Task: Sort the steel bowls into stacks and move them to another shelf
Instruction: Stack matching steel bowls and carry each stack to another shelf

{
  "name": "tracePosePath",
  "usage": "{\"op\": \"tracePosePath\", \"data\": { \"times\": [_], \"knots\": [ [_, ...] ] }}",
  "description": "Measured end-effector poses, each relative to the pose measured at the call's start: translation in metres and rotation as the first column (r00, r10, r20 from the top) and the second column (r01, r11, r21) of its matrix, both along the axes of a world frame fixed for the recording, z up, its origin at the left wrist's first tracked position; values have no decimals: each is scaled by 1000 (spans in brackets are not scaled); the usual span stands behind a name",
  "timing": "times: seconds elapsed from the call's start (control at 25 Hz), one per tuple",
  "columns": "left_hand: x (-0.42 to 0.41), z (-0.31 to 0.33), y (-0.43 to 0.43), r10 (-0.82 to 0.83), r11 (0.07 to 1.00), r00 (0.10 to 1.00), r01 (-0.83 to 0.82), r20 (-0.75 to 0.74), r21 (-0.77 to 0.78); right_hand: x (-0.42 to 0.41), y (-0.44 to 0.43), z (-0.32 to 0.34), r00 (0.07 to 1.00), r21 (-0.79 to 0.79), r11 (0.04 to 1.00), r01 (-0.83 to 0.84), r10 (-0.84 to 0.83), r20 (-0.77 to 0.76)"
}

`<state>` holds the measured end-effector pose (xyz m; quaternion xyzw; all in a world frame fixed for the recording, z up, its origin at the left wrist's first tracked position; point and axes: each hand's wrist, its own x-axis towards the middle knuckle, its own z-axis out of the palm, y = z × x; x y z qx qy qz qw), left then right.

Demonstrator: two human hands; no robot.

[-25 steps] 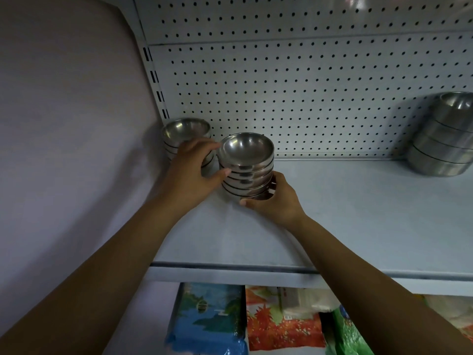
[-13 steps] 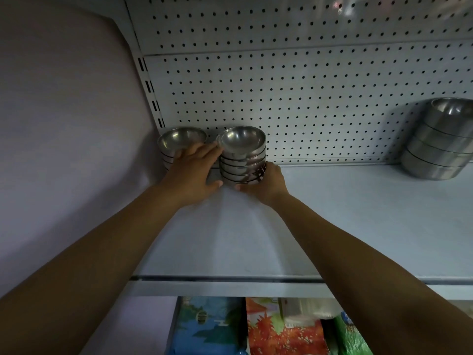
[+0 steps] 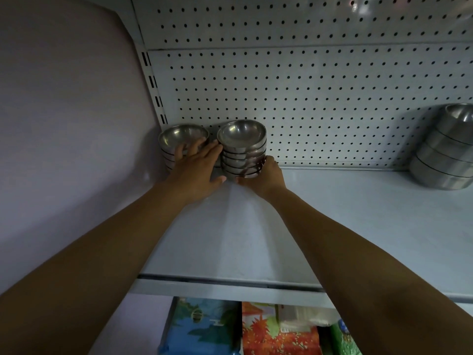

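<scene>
A stack of several small steel bowls [image 3: 243,147] stands at the back left of the white shelf [image 3: 332,226], close to the pegboard. My right hand [image 3: 266,176] holds its lower right side, thumb in front and fingers curled round behind. Just left of it is a second stack of small steel bowls [image 3: 183,135] in the shelf corner. My left hand [image 3: 197,167] lies between the two stacks with straight, spread fingers, touching both. A taller stack of larger steel bowls [image 3: 445,155] stands at the far right.
A perforated white back panel [image 3: 320,98] closes the shelf behind, and a pale wall [image 3: 71,124] bounds it on the left. Colourful packages [image 3: 256,329] sit on the shelf below. The shelf's front lip [image 3: 230,288] runs under my forearms.
The held stack has gone back toward the pegboard and now stands beside the corner stack. Both hands went with it, and my left fingers have straightened.
</scene>
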<state>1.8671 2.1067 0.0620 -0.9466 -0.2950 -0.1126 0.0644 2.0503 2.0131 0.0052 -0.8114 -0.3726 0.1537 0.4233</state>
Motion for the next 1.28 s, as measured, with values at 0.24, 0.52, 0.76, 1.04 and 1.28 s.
{"op": "tracePosePath", "data": {
  "times": [0.24, 0.52, 0.76, 1.04, 1.28],
  "knots": [
    [-14, 1, -43, -11, 984, 983, 43, 184, -173, 0, -43, 17, 984, -91, 985, -148, 156, 91],
    [-63, -34, -163, 194, 946, 907, -72, 373, -317, -7, -155, 39, 847, -239, 866, -439, 488, 212],
    [-96, -89, -306, 422, 889, 801, -274, 424, -367, -26, -252, 31, 778, -103, 799, -592, 601, 186],
    [-167, -104, -448, 784, 614, 541, -603, 305, -509, -98, -301, 14, 586, 23, 586, -810, 810, -20],
    [-245, -115, -551, 923, 369, 231, -764, 309, -530, -211, -329, -9, 263, -79, 266, -961, 963, 51]
  ]
}}
